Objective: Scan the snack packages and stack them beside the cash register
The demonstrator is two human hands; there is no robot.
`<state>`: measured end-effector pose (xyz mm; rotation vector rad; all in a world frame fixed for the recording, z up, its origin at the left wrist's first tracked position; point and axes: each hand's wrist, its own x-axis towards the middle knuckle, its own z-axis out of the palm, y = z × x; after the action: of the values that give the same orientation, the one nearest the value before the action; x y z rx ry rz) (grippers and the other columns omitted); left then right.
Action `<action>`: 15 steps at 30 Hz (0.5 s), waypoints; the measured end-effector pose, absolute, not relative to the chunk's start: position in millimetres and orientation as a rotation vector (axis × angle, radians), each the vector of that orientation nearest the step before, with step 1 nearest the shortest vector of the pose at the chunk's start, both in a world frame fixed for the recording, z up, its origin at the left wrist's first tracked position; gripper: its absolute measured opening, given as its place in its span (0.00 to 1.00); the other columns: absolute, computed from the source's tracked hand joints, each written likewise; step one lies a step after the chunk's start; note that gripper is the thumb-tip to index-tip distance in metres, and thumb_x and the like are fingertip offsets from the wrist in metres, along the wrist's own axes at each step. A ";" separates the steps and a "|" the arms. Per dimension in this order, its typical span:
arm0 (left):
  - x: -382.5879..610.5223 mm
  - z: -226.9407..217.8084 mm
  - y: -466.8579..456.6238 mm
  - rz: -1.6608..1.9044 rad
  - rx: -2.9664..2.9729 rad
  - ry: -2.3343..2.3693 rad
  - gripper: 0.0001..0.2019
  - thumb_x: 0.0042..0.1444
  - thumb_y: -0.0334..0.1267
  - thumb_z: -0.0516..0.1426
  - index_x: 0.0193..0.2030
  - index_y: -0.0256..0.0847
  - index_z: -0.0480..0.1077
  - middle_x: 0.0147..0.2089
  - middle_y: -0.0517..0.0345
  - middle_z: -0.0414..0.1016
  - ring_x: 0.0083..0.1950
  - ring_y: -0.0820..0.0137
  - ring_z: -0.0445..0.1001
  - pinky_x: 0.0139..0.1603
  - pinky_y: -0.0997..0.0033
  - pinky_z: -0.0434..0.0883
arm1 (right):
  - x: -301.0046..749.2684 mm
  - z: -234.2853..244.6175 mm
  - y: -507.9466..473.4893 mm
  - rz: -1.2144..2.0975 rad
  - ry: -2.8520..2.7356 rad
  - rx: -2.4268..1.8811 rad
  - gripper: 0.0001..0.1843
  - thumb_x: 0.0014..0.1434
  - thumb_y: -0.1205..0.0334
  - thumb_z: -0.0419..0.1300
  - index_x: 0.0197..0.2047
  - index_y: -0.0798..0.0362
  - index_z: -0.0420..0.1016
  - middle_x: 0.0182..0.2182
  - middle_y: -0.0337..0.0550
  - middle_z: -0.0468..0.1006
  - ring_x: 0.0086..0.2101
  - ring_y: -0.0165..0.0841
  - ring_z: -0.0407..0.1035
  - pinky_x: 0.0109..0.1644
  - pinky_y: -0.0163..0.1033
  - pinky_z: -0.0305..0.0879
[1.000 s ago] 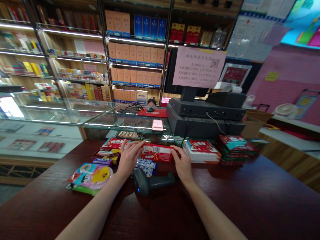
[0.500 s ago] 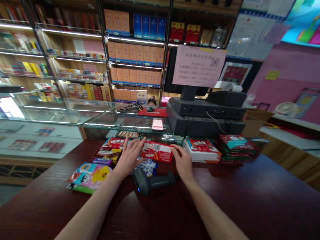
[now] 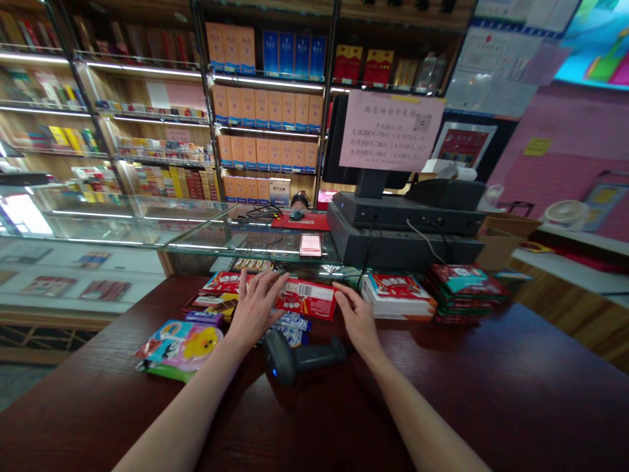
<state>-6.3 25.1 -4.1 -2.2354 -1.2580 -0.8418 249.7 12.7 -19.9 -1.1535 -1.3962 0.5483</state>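
A red snack box (image 3: 308, 299) with a barcode on its upper side is between my two hands, behind the scanner. My left hand (image 3: 255, 308) grips its left end, the index finger at the top edge and the thumb near the lower edge; the other fingers are spread over neighbouring packs. At the right end, my right hand (image 3: 358, 319) pinches the box between thumb and fingers. The dark barcode scanner (image 3: 299, 359) lies on the counter just in front, a blue light on its head. Blue-and-white packets (image 3: 295, 326) lie partly under the box.
Left of the hands lie a colourful snack bag (image 3: 179, 346), a purple pack (image 3: 204, 319) and more red boxes (image 3: 223, 282). To the right are stacked white-sided boxes (image 3: 399, 296) and dark red packs (image 3: 464, 292). The till (image 3: 403, 226) stands behind, beside a glass case (image 3: 206, 246).
The left end of the red box has shifted slightly left and the box tilts a little more. Both hands keep nearly the same place; the scanner stays put.
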 end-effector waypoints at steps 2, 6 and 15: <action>-6.4 -4.0 24.7 -0.845 -2.239 -1.245 0.41 0.55 0.37 0.64 0.73 0.48 0.54 0.68 0.48 0.67 0.69 0.52 0.61 0.76 0.36 0.36 | 249.1 -20.5 12.4 0.586 -1.399 -1.150 0.24 0.64 0.46 0.57 0.57 0.49 0.77 0.54 0.49 0.80 0.52 0.45 0.74 0.59 0.52 0.69; -6.8 -2.8 23.1 -0.823 -2.246 -1.269 0.40 0.57 0.38 0.63 0.74 0.47 0.53 0.69 0.51 0.67 0.71 0.55 0.60 0.76 0.38 0.32 | 249.6 -23.6 12.1 0.605 -1.417 -1.143 0.29 0.65 0.46 0.57 0.65 0.48 0.69 0.55 0.50 0.79 0.52 0.43 0.74 0.58 0.53 0.70; -14.2 2.2 21.4 -0.841 -2.066 -1.437 0.40 0.57 0.36 0.63 0.74 0.47 0.51 0.70 0.51 0.66 0.72 0.53 0.58 0.75 0.36 0.31 | 256.8 -9.9 -6.2 0.154 -1.817 -1.040 0.26 0.68 0.54 0.56 0.68 0.45 0.62 0.58 0.48 0.75 0.58 0.43 0.67 0.64 0.55 0.61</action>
<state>-14.2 21.4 2.2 -2.0659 -1.4374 -0.8406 256.8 -6.2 -9.9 -1.0399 -1.8165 0.1535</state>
